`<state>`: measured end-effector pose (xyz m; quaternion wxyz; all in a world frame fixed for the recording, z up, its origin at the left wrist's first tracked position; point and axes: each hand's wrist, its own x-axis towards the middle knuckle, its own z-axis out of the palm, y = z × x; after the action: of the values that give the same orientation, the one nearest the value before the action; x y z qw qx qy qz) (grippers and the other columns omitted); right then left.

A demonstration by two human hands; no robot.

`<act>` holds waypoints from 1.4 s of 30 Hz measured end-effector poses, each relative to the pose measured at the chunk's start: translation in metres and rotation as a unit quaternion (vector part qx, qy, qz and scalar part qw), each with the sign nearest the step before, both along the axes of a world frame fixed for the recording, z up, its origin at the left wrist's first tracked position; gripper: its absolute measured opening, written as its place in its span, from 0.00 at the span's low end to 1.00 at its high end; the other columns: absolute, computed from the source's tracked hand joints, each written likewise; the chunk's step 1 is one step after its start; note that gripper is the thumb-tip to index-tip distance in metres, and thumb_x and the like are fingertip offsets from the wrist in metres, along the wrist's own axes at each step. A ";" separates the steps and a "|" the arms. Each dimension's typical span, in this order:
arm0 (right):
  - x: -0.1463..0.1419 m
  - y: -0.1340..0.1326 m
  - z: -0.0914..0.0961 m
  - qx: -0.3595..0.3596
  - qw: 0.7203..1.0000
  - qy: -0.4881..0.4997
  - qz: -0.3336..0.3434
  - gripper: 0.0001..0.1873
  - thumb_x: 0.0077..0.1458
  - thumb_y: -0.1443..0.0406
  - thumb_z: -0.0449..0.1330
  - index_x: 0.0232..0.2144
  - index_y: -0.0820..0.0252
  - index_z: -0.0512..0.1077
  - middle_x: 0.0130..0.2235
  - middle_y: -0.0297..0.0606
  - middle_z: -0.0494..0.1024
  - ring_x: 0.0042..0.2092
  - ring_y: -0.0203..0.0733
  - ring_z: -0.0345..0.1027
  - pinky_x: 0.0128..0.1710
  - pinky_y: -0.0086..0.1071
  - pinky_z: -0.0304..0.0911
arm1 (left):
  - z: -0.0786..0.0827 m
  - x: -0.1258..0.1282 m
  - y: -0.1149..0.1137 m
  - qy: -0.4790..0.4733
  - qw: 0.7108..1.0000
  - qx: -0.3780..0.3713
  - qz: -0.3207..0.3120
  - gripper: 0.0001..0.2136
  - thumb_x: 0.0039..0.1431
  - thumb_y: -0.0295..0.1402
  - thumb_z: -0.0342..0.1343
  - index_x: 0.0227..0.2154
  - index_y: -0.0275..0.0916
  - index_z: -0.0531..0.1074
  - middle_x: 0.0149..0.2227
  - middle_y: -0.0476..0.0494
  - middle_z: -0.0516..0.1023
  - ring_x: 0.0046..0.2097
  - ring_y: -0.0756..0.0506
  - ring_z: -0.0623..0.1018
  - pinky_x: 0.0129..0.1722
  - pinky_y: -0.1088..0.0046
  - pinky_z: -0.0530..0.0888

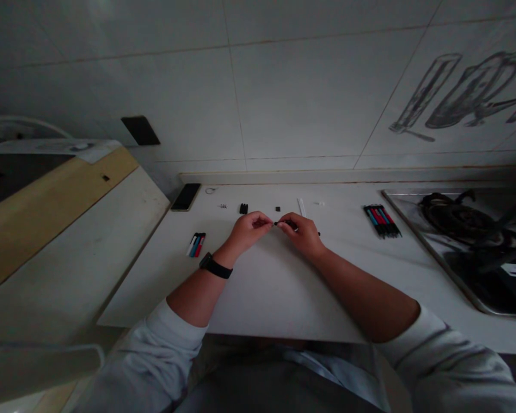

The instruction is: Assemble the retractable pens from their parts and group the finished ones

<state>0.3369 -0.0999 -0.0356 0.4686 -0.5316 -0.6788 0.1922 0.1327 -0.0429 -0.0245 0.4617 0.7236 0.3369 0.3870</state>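
My left hand (pixel 248 229) and my right hand (pixel 301 233) meet over the middle of the white countertop (pixel 258 298). Both are closed in a pinch on a thin black pen (pixel 282 222) held level between them. My left fingertips grip its left end; my right hand wraps the rest, and the tail pokes out to the right. A black watch (pixel 215 267) sits on my left wrist.
A row of pens (pixel 382 221) lies at the right, a few pen caps (pixel 196 244) at the left. Small black parts (pixel 243 208), a white tube (pixel 301 206) and a phone (pixel 186 197) lie near the wall. A gas stove (pixel 468 241) fills the right side.
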 end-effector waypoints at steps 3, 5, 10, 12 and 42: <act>-0.002 -0.002 0.001 -0.002 1.000 0.012 -0.006 0.15 0.60 0.56 0.63 0.46 0.56 0.74 0.33 0.35 0.78 0.31 0.39 0.70 0.34 0.32 0.64 | 0.001 0.000 0.000 -0.004 1.000 0.007 0.013 0.05 0.59 0.34 0.63 0.35 0.38 0.78 0.35 0.45 0.82 0.38 0.46 0.80 0.43 0.67 0.76; -0.002 -0.002 0.001 0.002 1.000 0.013 -0.011 0.15 0.59 0.58 0.63 0.46 0.56 0.73 0.34 0.35 0.78 0.31 0.38 0.70 0.34 0.32 0.64 | 0.001 0.000 0.001 -0.004 1.000 0.009 0.025 0.05 0.59 0.34 0.64 0.35 0.38 0.78 0.35 0.45 0.81 0.38 0.46 0.80 0.43 0.67 0.76; 0.000 -0.001 0.000 -0.020 0.999 -0.025 -0.011 0.11 0.63 0.56 0.59 0.38 0.55 0.73 0.30 0.34 0.76 0.29 0.38 0.68 0.33 0.32 0.62 | -0.001 -0.001 0.002 0.007 0.999 0.013 0.031 0.07 0.58 0.37 0.64 0.35 0.39 0.78 0.35 0.45 0.82 0.39 0.46 0.80 0.43 0.66 0.77; 0.000 0.000 -0.001 -0.031 0.999 -0.022 -0.010 0.13 0.61 0.55 0.60 0.43 0.55 0.73 0.30 0.33 0.77 0.28 0.38 0.68 0.32 0.31 0.62 | -0.002 -0.001 0.003 0.006 0.999 0.016 0.031 0.07 0.58 0.37 0.64 0.35 0.39 0.77 0.35 0.45 0.82 0.39 0.46 0.80 0.44 0.66 0.77; 0.003 0.002 -0.002 0.025 0.999 -0.044 -0.004 0.09 0.65 0.59 0.56 0.40 0.56 0.72 0.41 0.41 0.77 0.38 0.41 0.72 0.39 0.35 0.69 | -0.006 -0.002 0.009 0.003 0.999 0.004 0.034 0.06 0.57 0.36 0.64 0.35 0.39 0.78 0.35 0.45 0.82 0.38 0.45 0.80 0.43 0.66 0.76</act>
<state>0.3399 -0.0978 -0.0379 0.4519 -0.5307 -0.7013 0.1496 0.1303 -0.0340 -0.0309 0.4445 0.7146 0.3615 0.4014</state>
